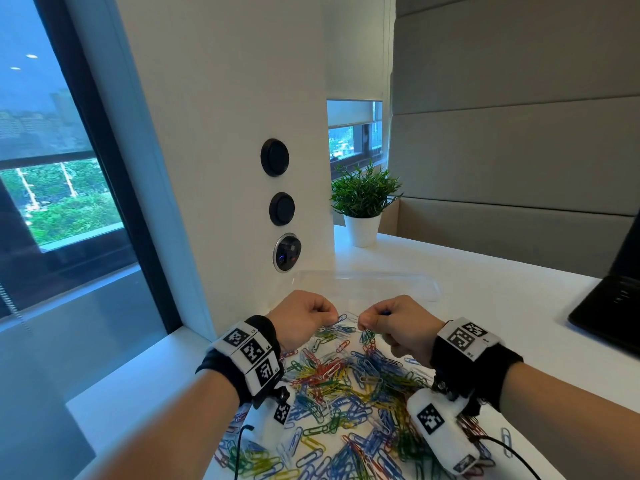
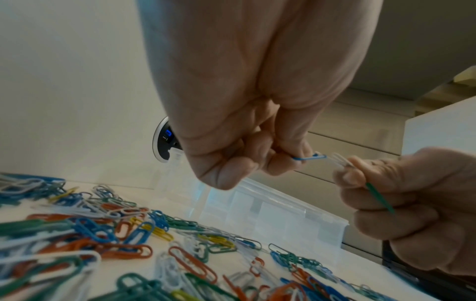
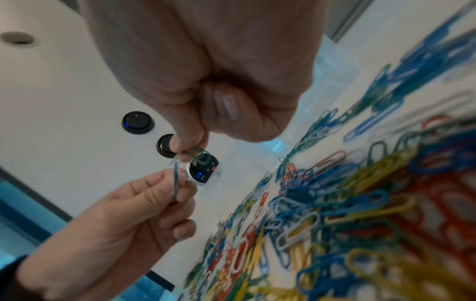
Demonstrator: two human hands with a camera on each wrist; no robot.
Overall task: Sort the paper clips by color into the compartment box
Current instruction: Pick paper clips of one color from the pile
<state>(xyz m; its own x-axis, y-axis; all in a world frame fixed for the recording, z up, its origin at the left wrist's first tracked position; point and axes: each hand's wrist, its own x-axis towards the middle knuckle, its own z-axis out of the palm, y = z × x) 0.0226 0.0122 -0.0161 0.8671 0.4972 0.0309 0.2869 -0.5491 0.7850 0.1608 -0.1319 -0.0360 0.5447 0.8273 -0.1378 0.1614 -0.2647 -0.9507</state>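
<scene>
A heap of paper clips in blue, green, red, yellow and white covers the white desk under my wrists. Behind it lies the clear compartment box, just past my knuckles. Both hands hover above the heap's far edge, fingers curled. My left hand pinches a blue clip. My right hand pinches a white clip and a green clip. The blue and white clips meet tip to tip between the hands; whether they are hooked together I cannot tell.
A white column with two round black switches and a socket rises just left of the box. A potted plant stands at the back. A dark laptop sits at the right. The desk edge and a window are at the left.
</scene>
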